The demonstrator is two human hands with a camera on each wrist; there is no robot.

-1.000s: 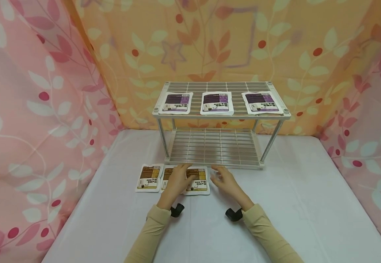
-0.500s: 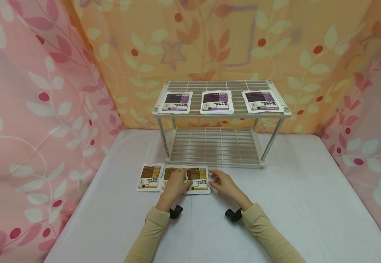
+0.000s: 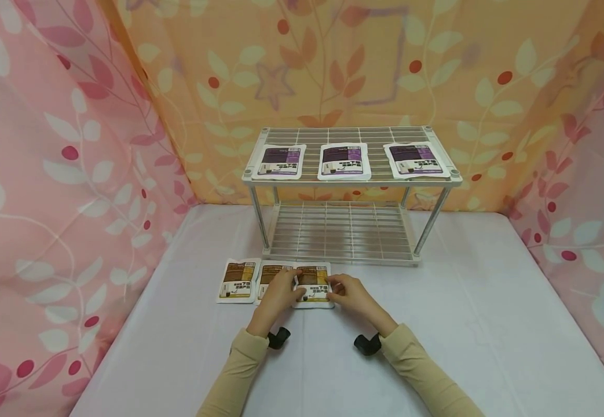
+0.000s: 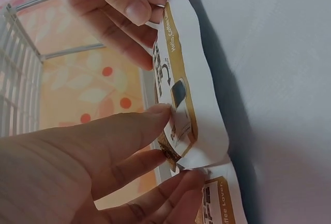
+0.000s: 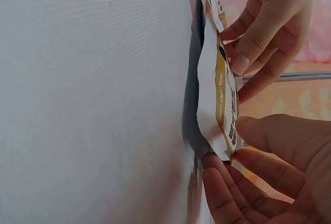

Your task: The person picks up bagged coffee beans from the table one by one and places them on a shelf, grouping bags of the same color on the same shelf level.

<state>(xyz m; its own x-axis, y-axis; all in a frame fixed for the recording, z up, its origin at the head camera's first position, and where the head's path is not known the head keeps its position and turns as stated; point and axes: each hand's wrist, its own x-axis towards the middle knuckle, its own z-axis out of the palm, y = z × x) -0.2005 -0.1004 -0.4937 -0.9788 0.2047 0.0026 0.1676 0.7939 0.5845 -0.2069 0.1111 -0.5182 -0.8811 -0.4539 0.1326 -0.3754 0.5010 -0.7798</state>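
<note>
Both hands work one sachet: your left hand pinches its left edge, your right hand its right, lifting it off the table, just near of the rack.

Both arms reach forward in tan sleeves, left hand and right hand close together, fingers curled in a pinching grip, thumbs facing each other.
</note>
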